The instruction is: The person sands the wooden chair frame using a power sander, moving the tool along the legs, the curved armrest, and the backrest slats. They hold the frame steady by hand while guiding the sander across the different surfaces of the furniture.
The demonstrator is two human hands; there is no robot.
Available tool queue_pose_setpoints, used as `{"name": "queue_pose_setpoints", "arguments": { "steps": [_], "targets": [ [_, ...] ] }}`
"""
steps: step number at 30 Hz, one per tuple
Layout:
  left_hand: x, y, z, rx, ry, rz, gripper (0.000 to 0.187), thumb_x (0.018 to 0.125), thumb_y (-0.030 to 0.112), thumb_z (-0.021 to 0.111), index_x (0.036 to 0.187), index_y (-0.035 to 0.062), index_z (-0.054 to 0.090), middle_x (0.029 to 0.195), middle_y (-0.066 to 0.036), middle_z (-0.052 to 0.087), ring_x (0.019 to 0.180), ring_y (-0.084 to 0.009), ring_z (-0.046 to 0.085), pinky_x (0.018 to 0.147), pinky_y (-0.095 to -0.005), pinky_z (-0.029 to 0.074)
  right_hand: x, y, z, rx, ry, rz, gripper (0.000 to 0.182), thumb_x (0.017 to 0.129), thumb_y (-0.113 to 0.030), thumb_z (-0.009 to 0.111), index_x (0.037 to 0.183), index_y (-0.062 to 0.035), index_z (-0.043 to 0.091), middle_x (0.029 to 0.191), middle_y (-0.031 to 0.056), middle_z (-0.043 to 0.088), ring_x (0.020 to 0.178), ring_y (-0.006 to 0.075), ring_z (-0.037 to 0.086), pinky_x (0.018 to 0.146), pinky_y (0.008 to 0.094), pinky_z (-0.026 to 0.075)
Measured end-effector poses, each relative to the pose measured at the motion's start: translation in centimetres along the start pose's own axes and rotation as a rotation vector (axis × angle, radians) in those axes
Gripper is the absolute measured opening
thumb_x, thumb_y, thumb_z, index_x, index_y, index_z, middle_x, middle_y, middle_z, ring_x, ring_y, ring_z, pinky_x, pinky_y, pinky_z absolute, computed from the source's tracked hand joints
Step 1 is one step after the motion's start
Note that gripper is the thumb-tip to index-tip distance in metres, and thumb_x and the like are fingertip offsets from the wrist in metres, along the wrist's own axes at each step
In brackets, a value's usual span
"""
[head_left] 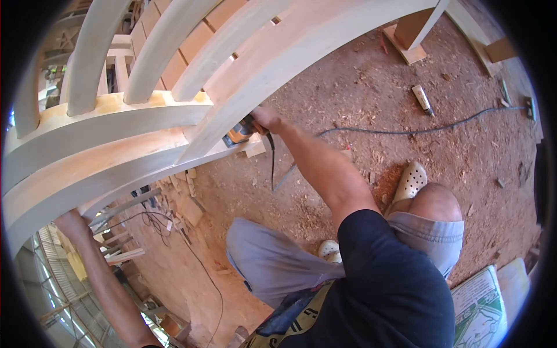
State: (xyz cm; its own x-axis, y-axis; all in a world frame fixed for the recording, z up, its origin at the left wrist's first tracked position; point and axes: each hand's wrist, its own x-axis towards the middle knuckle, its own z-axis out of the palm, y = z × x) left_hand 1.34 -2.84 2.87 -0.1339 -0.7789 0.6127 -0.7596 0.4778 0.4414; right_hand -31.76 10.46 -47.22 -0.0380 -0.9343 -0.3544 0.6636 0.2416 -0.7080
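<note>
A large pale wooden furniture frame [255,87] with curved rails and several slats fills the upper left. My right hand [267,119] is closed round an orange and black power sander [237,134]. The sander sits against the frame's lower part, and the wood hides some of it. A dark cord hangs from the tool. At the far left, my left hand [74,225] grips the lower edge of a curved rail [52,217]; its fingertips are hidden behind the wood.
Wood shavings cover the dirt floor [360,98]. A blue-grey cable [406,132] crosses it near a white tube [422,100]. Wood offcuts [188,206] and a thin cord [203,267] lie below the frame. A printed sack [478,307] is at lower right.
</note>
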Motion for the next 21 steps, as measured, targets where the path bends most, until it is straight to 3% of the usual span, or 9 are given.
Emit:
{"name": "queue_pose_setpoints", "arguments": {
  "steps": [3,8,11,15,21],
  "targets": [
    [0.2,-1.3,-1.0,-0.001,0.001,0.005,0.034,0.096,0.004,0.065,0.128,-0.0084,0.062,0.125,-0.017,0.067,0.110,-0.0254,0.065,0.096,-0.0371,0.055,0.9,2.2,-0.4,0.171,0.079,-0.043,0.068,0.088,-0.028,0.077,0.146,-0.0018,0.053,0.108,0.0175,0.071,0.090,0.0224,0.070,0.074,0.0357,0.060],
    [-0.1,-2.1,-1.9,0.007,-0.052,0.035,0.031,0.096,0.002,0.064,0.125,-0.0081,0.063,0.122,-0.016,0.068,0.108,-0.0255,0.066,0.094,-0.0381,0.056,0.8,3.7,-1.5,0.045,0.253,0.082,0.065,0.085,-0.035,0.076,0.141,-0.0075,0.060,0.105,0.0153,0.071,0.082,0.0204,0.069,0.064,0.0346,0.057],
    [-0.3,-1.7,-2.7,0.284,-0.098,0.075,0.029,0.097,0.003,0.064,0.123,-0.0081,0.064,0.120,-0.016,0.068,0.107,-0.0252,0.066,0.093,-0.0388,0.056,0.7,4.6,-2.3,-0.039,0.321,0.138,0.068,0.083,-0.043,0.078,0.141,-0.0128,0.061,0.105,0.0144,0.071,0.079,0.0210,0.068,0.060,0.0348,0.055],
    [0.0,-3.0,-3.2,0.129,-0.098,0.054,0.031,0.102,0.010,0.061,0.127,-0.0070,0.062,0.121,-0.016,0.067,0.107,-0.0253,0.067,0.088,-0.0375,0.059,0.0,4.6,-2.8,-0.052,0.330,0.180,0.074,0.080,-0.049,0.080,0.143,-0.0170,0.060,0.105,0.0143,0.071,0.076,0.0211,0.067,0.058,0.0350,0.055],
    [-1.1,-1.7,-2.6,0.089,-0.053,0.064,0.031,0.097,0.006,0.064,0.125,-0.0083,0.063,0.122,-0.017,0.068,0.110,-0.0260,0.066,0.094,-0.0394,0.056,1.6,6.5,-4.1,-0.096,0.319,0.200,0.081,0.078,-0.052,0.080,0.148,-0.0188,0.057,0.097,0.0155,0.072,0.058,0.0214,0.064,0.048,0.0364,0.051]
  ]
}}
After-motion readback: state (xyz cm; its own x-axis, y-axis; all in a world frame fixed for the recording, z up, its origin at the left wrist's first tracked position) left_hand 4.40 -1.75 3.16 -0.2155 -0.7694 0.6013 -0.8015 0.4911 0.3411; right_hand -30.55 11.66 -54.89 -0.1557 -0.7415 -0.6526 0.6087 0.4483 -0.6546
